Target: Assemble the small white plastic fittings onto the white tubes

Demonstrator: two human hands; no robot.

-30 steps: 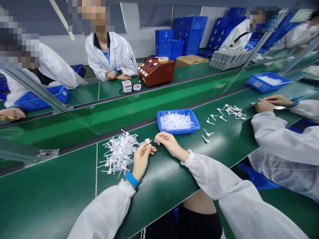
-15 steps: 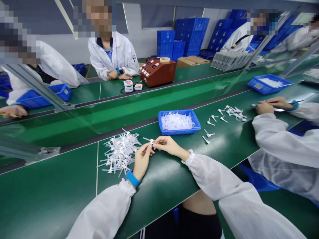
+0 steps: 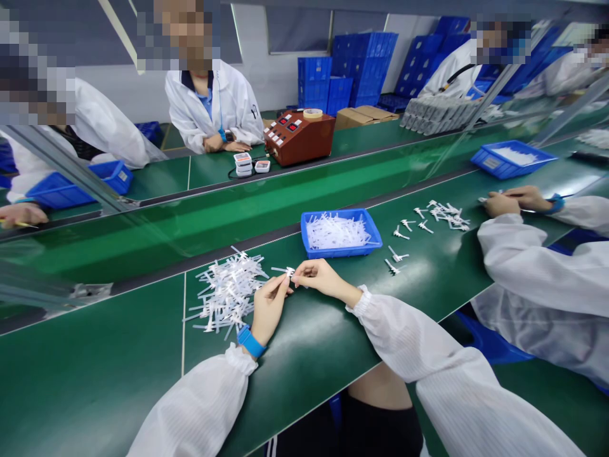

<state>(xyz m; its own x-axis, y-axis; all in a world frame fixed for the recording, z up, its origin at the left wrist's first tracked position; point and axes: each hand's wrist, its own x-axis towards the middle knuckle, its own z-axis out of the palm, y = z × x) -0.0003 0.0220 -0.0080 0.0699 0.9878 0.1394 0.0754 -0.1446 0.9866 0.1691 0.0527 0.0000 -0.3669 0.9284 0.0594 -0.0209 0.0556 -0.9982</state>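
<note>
My left hand (image 3: 267, 306) and my right hand (image 3: 320, 277) meet over the green bench, fingertips pinched together on one small white plastic part (image 3: 287, 271). The left wrist carries a blue strap (image 3: 251, 342). A loose heap of white plastic parts (image 3: 227, 291) lies just left of my left hand. Behind my right hand stands a blue tray (image 3: 341, 250) filled with more white parts.
A few finished white pieces (image 3: 397, 256) lie right of the tray, with more further along (image 3: 447, 214). A co-worker's hands (image 3: 511, 200) work at my right. Across the conveyor (image 3: 238, 212) sit other people, a brown tester box (image 3: 299, 136) and blue crates (image 3: 352, 66).
My hands came together: the right hand moved left until its fingertips met the left hand's on the white part. They have stayed joined for the last half second.
</note>
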